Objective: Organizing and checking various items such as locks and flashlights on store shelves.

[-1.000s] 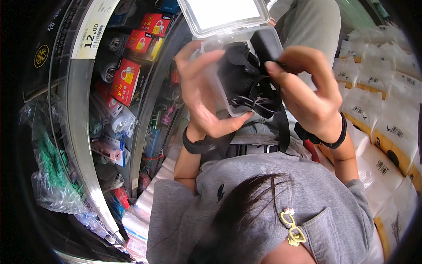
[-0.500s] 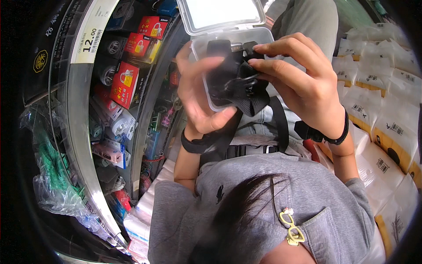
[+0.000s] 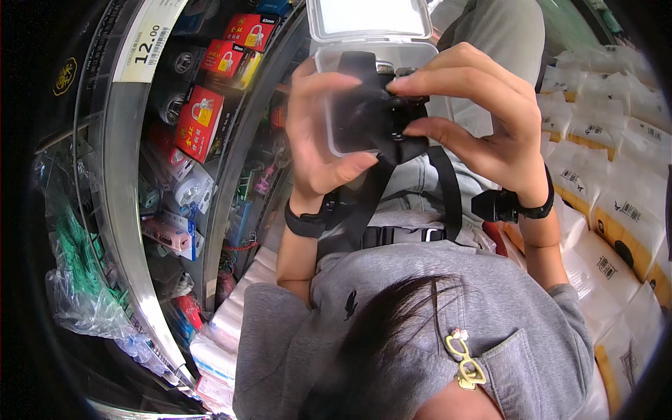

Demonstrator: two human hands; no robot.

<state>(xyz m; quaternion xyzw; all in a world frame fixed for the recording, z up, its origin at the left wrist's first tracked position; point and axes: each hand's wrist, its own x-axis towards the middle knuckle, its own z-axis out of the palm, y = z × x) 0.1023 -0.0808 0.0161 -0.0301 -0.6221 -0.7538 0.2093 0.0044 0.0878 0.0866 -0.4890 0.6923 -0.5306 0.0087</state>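
Note:
My left hand is wrapped round a clear plastic box, thumb along its lower edge and fingers round its side. The box's hinged lid stands raised at the far side, pale and bright inside. A bundle of black webbing straps with dark fittings lies in and over the box. With thumb and fingertips, my right hand grips this bundle at its right side. Blur hides the fine parts of the bundle. Both wrists wear black bands, and a small black device sits at the right one.
Shelves at left hold boxed padlocks, a price label and small packaged goods. A plastic bag with green contents hangs there. Rows of pale packets lie at right. A black strap with a buckle crosses my waist.
The box and both hands have shifted slightly right and up. My right thumb has moved lower, away from the fingertips, and the strap bundle has turned and bunched up.

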